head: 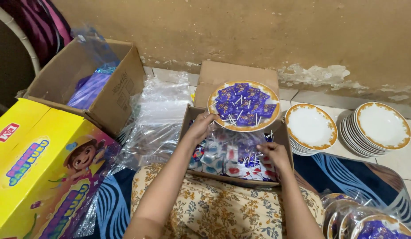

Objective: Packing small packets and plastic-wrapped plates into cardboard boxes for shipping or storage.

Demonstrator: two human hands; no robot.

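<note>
**Plate of purple sweets held over an open carton**

The left hand grips the near-left rim of a gold-rimmed plate, fingers curled under the edge, and holds it above the far end of a small cardboard box. The plate carries a heap of purple-wrapped lollipops, their white sticks poking out toward the near side. The right hand is lower and nearer the person, inside the box, with its fingers bent down onto a pile of small wrapped sweets in blue, white and red; whether it actually pinches one cannot be told. The plate sits up and to the left of this hand, well clear of it.

To the right, two stacks of empty white plates with the same gold rim stand on the tiled floor. A heap of clear plastic bags lies left of the box, beside a larger open carton and a yellow printed box.

The sweets under the plastic film are blurred and hard to sort. Bagged plates at the lower right are cut off by the frame edge, and both forearms leave the picture at the bottom.
</note>
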